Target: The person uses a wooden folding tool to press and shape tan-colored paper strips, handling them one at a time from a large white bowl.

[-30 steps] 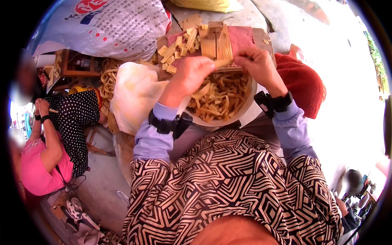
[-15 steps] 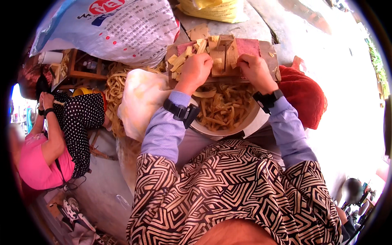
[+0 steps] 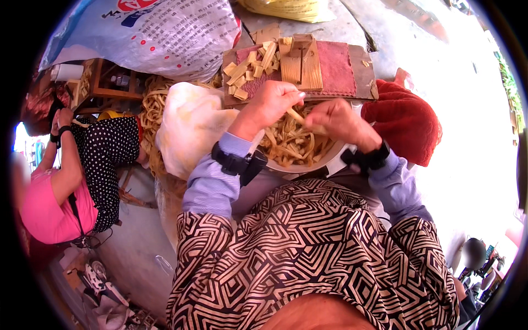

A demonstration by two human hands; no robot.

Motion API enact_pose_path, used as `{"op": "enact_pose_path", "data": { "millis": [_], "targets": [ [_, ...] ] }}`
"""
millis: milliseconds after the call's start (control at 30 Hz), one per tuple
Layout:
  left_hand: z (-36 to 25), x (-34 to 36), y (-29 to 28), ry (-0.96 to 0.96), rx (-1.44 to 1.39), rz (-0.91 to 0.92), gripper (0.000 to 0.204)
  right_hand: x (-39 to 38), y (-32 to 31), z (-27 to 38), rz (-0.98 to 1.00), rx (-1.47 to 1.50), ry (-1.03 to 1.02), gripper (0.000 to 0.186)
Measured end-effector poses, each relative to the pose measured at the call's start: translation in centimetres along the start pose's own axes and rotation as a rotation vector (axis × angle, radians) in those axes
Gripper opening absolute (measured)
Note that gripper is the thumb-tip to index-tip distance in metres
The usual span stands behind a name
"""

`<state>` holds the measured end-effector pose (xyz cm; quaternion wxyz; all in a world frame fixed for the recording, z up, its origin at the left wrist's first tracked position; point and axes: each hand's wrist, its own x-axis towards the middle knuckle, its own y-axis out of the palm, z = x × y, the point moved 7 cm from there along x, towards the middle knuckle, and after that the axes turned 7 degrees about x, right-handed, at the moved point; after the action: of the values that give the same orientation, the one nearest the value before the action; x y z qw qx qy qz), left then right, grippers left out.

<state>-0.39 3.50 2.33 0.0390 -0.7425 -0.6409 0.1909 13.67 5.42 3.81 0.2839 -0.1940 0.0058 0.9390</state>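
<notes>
A short, pale yellow strip (image 3: 296, 115) stretches between my hands, just above a bowl (image 3: 324, 163) heaped with similar curled strips (image 3: 300, 146). My left hand (image 3: 273, 103) pinches its upper end between thumb and finger. Closed around the other end is my right hand (image 3: 344, 122), slightly smeared by motion. Beyond the hands lies a wooden board (image 3: 363, 69) with a red pad (image 3: 335, 60) on it. A slotted wooden block (image 3: 312, 66) sits on the pad, with several cut yellow pieces (image 3: 256, 69) scattered to its left.
A white cloth-like bundle (image 3: 190, 124) lies left of the bowl, beside a pile of long strips (image 3: 154, 107). Red fabric (image 3: 404, 124) is at the right. A large printed sack (image 3: 165, 38) and a yellow bag (image 3: 291, 8) stand behind. A person in pink (image 3: 60, 206) sits at far left.
Both hands have drawn back from the wooden block toward me, coming together over the bowl. A strip now shows between them. The board's block and pad are uncovered.
</notes>
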Motion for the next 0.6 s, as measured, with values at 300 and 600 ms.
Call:
{"op": "enact_pose_path", "data": {
  "millis": [300, 600],
  "targets": [
    [1.5, -0.7, 5.0, -0.083, -0.541, -0.135, 0.022, -1.8, -2.5, 0.0, -0.226, 0.67, -0.18, 0.021],
    [-4.3, -1.6, 0.7, 0.079, 0.068, -0.281, 0.026, -3.8, -5.1, 5.4, -0.673, -0.333, -0.621, 0.02]
  ]
}}
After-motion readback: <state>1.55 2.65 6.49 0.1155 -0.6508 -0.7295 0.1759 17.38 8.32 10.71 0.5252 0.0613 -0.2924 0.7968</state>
